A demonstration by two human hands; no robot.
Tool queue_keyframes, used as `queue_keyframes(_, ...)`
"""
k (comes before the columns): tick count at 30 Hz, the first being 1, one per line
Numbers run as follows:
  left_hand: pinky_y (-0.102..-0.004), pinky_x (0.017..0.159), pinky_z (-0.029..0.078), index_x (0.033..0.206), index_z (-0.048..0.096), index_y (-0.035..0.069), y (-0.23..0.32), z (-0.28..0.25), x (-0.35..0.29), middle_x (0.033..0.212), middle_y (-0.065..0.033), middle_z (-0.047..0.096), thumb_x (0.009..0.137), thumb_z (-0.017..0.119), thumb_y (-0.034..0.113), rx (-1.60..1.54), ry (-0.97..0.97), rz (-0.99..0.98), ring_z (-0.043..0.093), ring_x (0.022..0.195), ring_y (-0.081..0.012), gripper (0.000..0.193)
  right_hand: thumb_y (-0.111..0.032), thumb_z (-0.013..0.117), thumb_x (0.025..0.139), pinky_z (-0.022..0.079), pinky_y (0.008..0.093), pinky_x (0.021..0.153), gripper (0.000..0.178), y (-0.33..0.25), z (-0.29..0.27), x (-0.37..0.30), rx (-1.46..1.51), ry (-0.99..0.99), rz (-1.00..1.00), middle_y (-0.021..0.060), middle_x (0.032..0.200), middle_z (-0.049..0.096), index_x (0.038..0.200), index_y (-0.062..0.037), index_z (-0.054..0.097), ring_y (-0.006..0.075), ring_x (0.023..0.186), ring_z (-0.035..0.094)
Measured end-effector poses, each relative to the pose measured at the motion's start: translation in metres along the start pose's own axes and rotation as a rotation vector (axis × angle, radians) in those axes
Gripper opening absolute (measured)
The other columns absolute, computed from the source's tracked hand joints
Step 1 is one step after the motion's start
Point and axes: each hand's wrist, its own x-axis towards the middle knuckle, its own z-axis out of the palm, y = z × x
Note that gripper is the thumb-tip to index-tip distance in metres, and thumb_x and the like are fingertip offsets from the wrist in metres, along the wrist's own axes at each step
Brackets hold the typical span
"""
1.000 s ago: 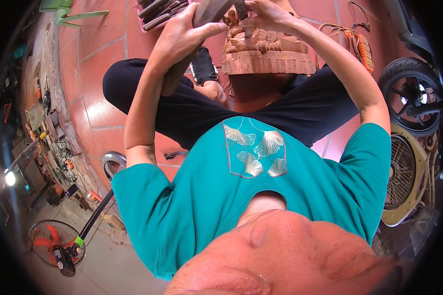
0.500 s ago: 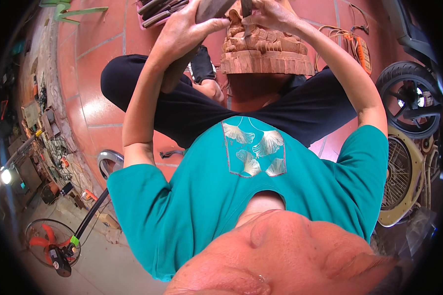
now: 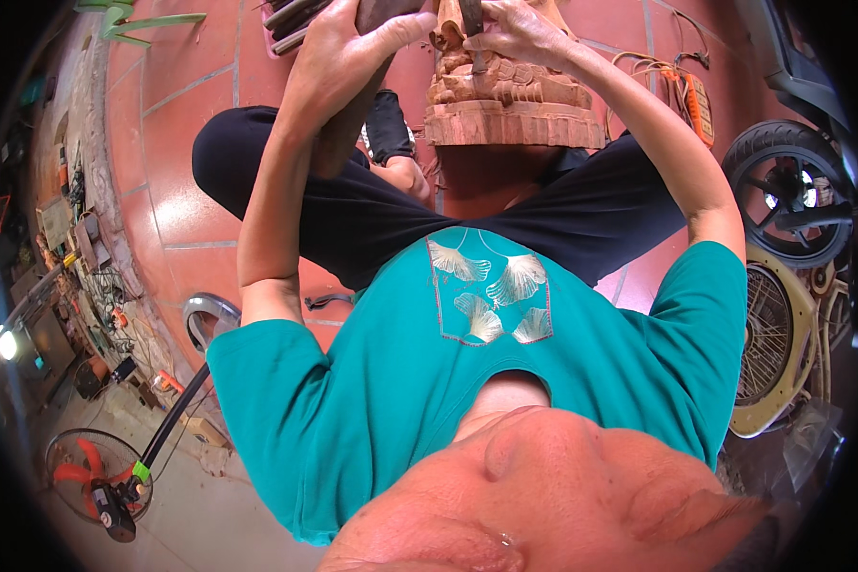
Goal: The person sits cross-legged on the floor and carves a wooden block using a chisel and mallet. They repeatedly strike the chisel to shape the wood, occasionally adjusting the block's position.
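Note:
At the top of the view stands a reddish-brown wood carving with layered relief above a ridged base. My left hand is closed round a dark wooden club-like mallet, whose thick length runs down beside my forearm; its upper end is cut off by the frame. My right hand pinches a dark chisel upright, with its lower end against the front of the carving. The top of the chisel lies outside the view. A small gap separates my left thumb from the chisel.
My crossed legs in dark trousers flank the carving on red floor tiles. A pink tray of tools sits at the upper left. An orange power strip and wheels lie to the right, a fan at lower left.
My left hand and the mallet have shifted left and up, away from the chisel. My right hand keeps the chisel against the carving, and the whole view has shifted slightly.

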Motion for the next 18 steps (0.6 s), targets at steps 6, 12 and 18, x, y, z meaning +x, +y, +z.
queue_keyframes(6,-0.0334,0.072,0.053,0.125,0.061,-0.002,-0.034,0.002,0.005,0.094,-0.0104,0.065,0.092,0.073,0.038,0.312,-0.079,-0.045,0.063,0.080,-0.0169,0.053,-0.017,0.075,0.089,0.055,0.0387,0.086,0.032,0.017,0.013,-0.004,0.419,-0.004,-0.021,0.0125,0.097,0.073,0.118,-0.0044,0.071,0.0242,0.099,0.071)
queue_keyframes(12,-0.0315,0.076,0.053,0.118,0.065,-0.001,-0.038,0.000,0.004,0.089,-0.0110,0.067,0.093,0.073,0.043,0.319,-0.087,0.042,0.063,0.082,-0.0152,0.051,-0.016,0.076,0.089,0.055,0.0385,0.085,0.031,-0.002,0.005,-0.001,0.482,-0.028,-0.004,0.0117,0.097,0.074,0.117,-0.0048,0.071,0.0232,0.097,0.071)
queue_keyframes(18,-0.0318,0.082,0.052,0.122,0.064,-0.001,-0.029,0.007,0.006,0.092,-0.0117,0.069,0.094,0.073,0.039,0.160,-0.006,0.169,0.063,0.087,-0.0142,0.049,-0.015,0.076,0.088,0.055,0.0385,0.083,0.031,-0.002,-0.001,-0.003,-0.022,0.000,-0.036,0.0122,0.098,0.074,0.117,-0.0048,0.071,0.0226,0.093,0.071)
